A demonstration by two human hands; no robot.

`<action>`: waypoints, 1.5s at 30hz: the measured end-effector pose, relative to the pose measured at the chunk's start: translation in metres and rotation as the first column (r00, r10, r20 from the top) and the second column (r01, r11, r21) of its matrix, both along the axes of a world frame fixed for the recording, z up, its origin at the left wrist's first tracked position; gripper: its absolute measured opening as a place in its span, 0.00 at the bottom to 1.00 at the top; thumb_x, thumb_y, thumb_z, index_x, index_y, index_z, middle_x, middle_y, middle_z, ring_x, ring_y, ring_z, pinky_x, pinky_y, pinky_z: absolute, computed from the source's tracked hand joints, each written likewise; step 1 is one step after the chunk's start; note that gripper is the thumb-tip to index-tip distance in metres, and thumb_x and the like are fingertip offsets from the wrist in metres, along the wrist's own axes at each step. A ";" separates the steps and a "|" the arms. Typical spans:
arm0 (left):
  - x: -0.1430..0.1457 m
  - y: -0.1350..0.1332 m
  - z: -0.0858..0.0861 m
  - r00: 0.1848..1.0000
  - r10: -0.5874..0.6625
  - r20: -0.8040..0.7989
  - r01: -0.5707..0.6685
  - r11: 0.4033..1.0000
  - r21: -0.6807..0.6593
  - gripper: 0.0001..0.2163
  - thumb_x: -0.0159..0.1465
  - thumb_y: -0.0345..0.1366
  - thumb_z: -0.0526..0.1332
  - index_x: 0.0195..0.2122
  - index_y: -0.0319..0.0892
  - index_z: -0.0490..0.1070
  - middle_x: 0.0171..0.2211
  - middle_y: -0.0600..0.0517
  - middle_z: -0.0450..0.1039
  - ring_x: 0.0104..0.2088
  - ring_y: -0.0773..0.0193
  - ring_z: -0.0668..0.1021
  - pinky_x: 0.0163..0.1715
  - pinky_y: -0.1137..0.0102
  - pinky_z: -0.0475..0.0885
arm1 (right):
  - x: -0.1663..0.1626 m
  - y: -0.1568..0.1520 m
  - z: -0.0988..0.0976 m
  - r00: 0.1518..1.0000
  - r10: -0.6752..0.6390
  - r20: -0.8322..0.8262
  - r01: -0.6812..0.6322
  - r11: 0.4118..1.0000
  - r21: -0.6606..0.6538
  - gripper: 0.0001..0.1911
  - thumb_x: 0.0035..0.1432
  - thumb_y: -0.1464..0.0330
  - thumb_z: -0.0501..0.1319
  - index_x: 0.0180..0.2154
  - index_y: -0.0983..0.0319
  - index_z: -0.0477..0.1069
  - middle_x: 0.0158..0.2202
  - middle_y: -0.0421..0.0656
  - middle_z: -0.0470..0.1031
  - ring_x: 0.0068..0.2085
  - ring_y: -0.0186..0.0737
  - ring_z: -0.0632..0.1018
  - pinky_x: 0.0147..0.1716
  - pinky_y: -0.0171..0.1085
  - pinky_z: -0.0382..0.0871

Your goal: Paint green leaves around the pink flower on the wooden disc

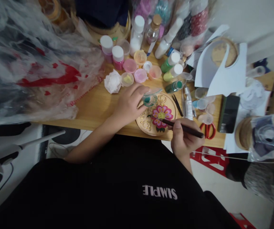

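Observation:
My left hand [129, 105] grips a small clear cup [149, 100] with green stuff inside, tilted above the upper left of a round wooden disc [140, 128]. Raised gold outlines and a pink flower [162, 116] with a yellow centre decorate the disc; dark green leaves show below the flower. Between the fingers of my right hand [184, 138] is a dark-handled fine tool [187, 128], like a brush or a spatula. Its thin tip points left over the flower's left side; whether it touches the surface I cannot tell.
Tweezers [177, 105], a white tube [188, 106] and red-handled scissors [208, 130] lie right of the disc. Behind stand small colour cups [140, 75], white-capped bottles [137, 35] and a crumpled tissue [112, 81]. A plastic bag [44, 70] covers the left; a black phone-like object [229, 114] lies right.

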State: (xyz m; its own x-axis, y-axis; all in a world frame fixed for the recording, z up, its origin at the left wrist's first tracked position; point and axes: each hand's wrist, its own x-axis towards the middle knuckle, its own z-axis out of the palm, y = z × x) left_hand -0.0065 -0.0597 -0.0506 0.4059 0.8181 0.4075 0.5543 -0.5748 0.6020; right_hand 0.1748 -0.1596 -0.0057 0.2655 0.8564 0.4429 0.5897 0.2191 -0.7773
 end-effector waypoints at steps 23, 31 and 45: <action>0.000 0.001 -0.004 1.000 -0.003 -0.007 0.003 0.997 0.078 0.17 0.61 0.28 0.62 0.51 0.42 0.64 0.46 0.49 0.73 0.48 0.59 0.78 0.46 0.64 0.74 | 0.002 -0.002 -0.001 0.998 -0.012 -0.057 0.012 1.000 -0.008 0.04 0.60 0.70 0.62 0.31 0.58 0.74 0.25 0.36 0.76 0.24 0.33 0.77 0.22 0.36 0.70; 0.000 0.001 -0.001 1.000 0.003 -0.007 -0.003 0.998 0.070 0.17 0.60 0.27 0.61 0.50 0.42 0.65 0.47 0.48 0.74 0.48 0.58 0.78 0.46 0.64 0.74 | 0.001 -0.004 0.000 0.998 -0.007 -0.062 0.003 0.999 -0.054 0.04 0.60 0.71 0.63 0.32 0.58 0.74 0.27 0.36 0.77 0.26 0.34 0.79 0.23 0.36 0.70; 0.000 0.001 -0.002 1.000 -0.008 0.029 0.005 0.995 0.095 0.15 0.62 0.28 0.61 0.50 0.42 0.65 0.45 0.48 0.73 0.47 0.59 0.77 0.46 0.65 0.73 | 0.001 -0.003 0.001 0.998 -0.007 -0.069 0.005 1.000 -0.028 0.04 0.59 0.72 0.63 0.31 0.58 0.74 0.25 0.35 0.75 0.24 0.33 0.77 0.24 0.36 0.70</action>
